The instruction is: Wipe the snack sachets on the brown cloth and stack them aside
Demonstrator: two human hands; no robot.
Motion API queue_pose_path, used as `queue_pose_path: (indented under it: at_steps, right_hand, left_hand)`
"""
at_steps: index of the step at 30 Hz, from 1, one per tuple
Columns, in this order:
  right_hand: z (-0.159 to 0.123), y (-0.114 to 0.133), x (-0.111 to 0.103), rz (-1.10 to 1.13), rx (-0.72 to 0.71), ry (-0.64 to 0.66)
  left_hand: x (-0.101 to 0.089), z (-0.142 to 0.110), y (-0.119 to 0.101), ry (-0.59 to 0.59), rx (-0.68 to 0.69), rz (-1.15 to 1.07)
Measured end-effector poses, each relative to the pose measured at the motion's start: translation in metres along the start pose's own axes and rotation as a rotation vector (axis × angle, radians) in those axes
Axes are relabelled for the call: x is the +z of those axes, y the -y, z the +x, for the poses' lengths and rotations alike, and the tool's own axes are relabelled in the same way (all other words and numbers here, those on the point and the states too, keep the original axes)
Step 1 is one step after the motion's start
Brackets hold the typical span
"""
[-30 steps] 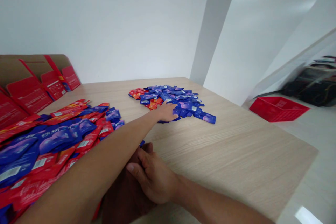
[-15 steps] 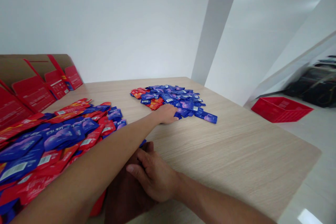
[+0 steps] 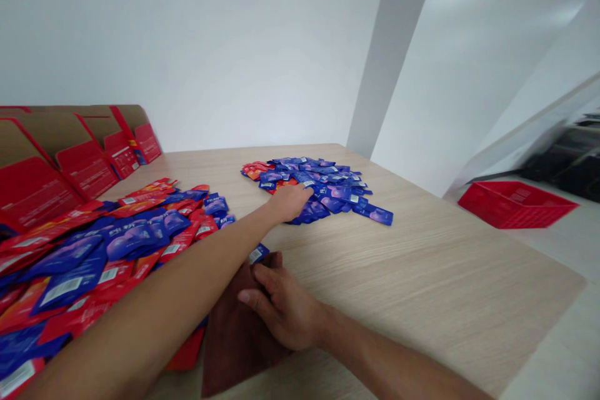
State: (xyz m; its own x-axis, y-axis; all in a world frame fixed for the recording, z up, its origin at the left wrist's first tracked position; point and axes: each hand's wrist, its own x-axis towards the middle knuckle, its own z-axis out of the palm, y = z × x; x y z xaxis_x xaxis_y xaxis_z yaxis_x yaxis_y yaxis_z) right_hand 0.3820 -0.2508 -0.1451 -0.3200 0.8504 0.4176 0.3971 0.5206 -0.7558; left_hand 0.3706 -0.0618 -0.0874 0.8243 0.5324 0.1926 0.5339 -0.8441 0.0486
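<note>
My left hand [image 3: 289, 202] is stretched over the near left side of a pile of blue sachets [image 3: 332, 197], its fingers curled down on blue sachets there. The fingertips are partly hidden, so how many it grips does not show. My right hand [image 3: 288, 309] holds a dark brown bag [image 3: 244, 337] by its upper edge, thumb over the near side. A blue sachet with a white barcode label [image 3: 257, 254] shows at the bag's mouth, behind my left forearm. Some red-orange sachets [image 3: 257, 169] lie at the pile's far left side.
A large heap of red and blue sachets [image 3: 135, 237] covers the table's left side. Behind it stand open red cardboard boxes [image 3: 82, 169] in a row. The wooden table [image 3: 422, 275] meets a white wall. A red crate [image 3: 515, 206] sits beyond its right edge.
My left hand has drawn back slightly to the left across the pile, with more blue sachets showing under it. The view has shifted a little left; my right hand keeps hold of the bag.
</note>
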Motion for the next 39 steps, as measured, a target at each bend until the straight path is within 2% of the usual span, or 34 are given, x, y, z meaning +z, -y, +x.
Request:
queue_pose_path:
  at_steps: [3, 6, 9, 11, 12, 14, 17, 19, 21, 22, 24, 29, 31, 33, 35, 37, 39]
  right_hand:
    - [0.003, -0.004, 0.002, 0.136, 0.136, -0.182]
    - [0.01, -0.009, 0.0, 0.37, 0.31, -0.49]
    - [0.015, -0.012, -0.004, 0.548, 0.402, -0.739]
    - [0.016, -0.013, -0.007, 0.609, 0.415, -0.805]
    - [0.016, -0.013, -0.008, 0.617, 0.411, -0.817]
    - [0.017, -0.011, -0.009, 0.592, 0.393, -0.819]
    - [0.015, -0.004, -0.007, 0.487, 0.341, -0.799]
    - [0.012, 0.001, -0.002, 0.376, 0.282, -0.744]
    - [0.008, 0.004, 0.003, 0.257, 0.203, -0.641]
    - [0.006, 0.006, 0.005, 0.207, 0.161, -0.588]
    - [0.003, 0.007, 0.008, 0.138, 0.08, -0.512]
    - [0.0, 0.008, 0.006, 0.024, -0.06, -0.495]
    - [0.001, 0.007, 0.004, 0.009, -0.08, -0.502]
    - [0.003, 0.006, 0.001, 0.018, -0.041, -0.541]
    - [0.007, 0.003, -0.002, 0.039, 0.05, -0.613]
    - [0.011, -0.001, -0.005, 0.073, 0.139, -0.666]
    - [0.013, -0.003, -0.004, 0.111, 0.173, -0.665]
  left_hand:
    - [-0.018, -0.024, 0.009, -0.174, -0.153, -0.088]
    - [-0.03, -0.068, 0.007, -0.356, -0.298, -0.205]
    - [-0.025, -0.124, -0.018, -0.452, -0.332, -0.357]
    - [-0.014, -0.158, -0.042, -0.437, -0.295, -0.457]
    - [-0.009, -0.171, -0.055, -0.421, -0.285, -0.53]
    - [-0.002, -0.189, -0.076, -0.426, -0.352, -0.911]
    - [-0.002, -0.192, -0.088, -0.415, -0.446, -1.498]
    - [-0.006, -0.184, -0.086, -0.499, -0.617, -1.707]
    - [-0.011, -0.177, -0.08, -0.57, -0.819, -1.823]
    - [-0.013, -0.174, -0.077, -0.58, -0.885, -1.865]
    - [-0.016, -0.172, -0.076, -0.557, -0.902, -1.893]
    - [-0.022, -0.178, -0.087, -0.529, -0.768, -2.065]
    - [-0.019, -0.181, -0.094, -0.557, -0.732, -2.122]
    - [-0.011, -0.185, -0.1, -0.624, -0.677, -2.076]
    - [0.0, -0.19, -0.107, -0.667, -0.584, -1.935]
    - [0.01, -0.193, -0.113, -0.661, -0.507, -1.774]
    - [0.016, -0.194, -0.116, -0.677, -0.503, -1.666]
